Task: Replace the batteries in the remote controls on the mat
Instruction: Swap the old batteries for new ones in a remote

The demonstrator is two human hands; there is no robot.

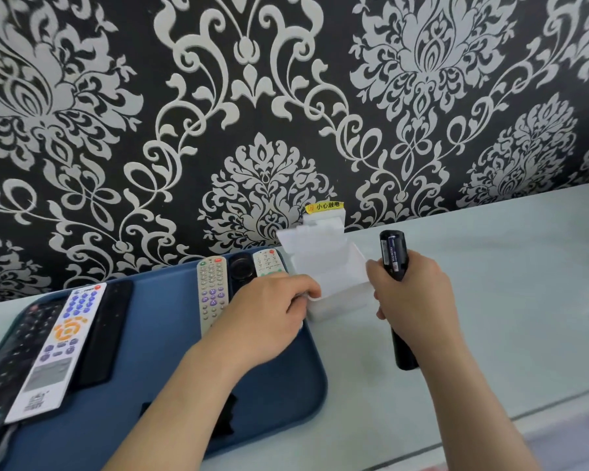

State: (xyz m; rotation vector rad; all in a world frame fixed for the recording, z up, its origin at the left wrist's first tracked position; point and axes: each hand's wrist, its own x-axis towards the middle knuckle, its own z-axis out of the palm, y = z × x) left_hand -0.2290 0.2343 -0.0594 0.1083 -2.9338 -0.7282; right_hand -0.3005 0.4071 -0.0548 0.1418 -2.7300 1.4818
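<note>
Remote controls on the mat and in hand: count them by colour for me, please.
Black remote controls: 4, one held in the right hand
White remote controls: 2
Grey remote control: 1
Total: 7

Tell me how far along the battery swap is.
Done: cannot tell; the grey remote and the others lie face up on the mat. In hand: the right hand holds the black remote, its compartment open with a battery showing; the left hand is at the white box. Left: closing this one, probably the rest.
</note>
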